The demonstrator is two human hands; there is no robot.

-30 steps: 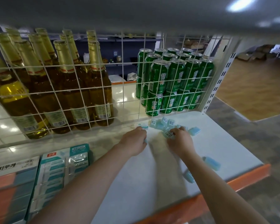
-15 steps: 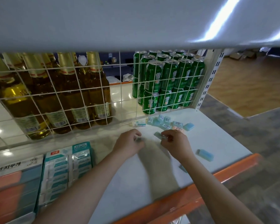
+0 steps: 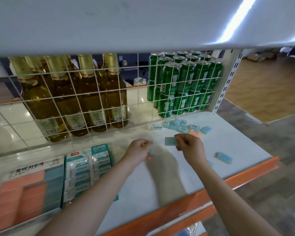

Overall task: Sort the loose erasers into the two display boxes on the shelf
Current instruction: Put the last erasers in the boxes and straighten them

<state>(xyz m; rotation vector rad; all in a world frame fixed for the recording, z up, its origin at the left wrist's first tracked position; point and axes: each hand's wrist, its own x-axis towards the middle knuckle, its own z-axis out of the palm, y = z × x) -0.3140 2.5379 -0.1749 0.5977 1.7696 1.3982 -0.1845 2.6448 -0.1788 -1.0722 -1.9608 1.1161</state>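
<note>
Left hand (image 3: 140,151): bare; no glove, ring or wristband visible.
Right hand (image 3: 191,148): bare; no glove, ring or watch visible.
Left forearm (image 3: 85,198): uncovered from the wrist to the frame's lower edge; no sleeve in view.
Right forearm (image 3: 228,198): likewise uncovered; no sleeve, cuff or marking in view.

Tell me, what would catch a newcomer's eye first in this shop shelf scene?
Probably the two hands mid-shelf: the left hand and right hand each pinch a pale blue eraser. Behind a white wire grid stand amber bottles and green cans, with loose erasers scattered just before it.
</note>
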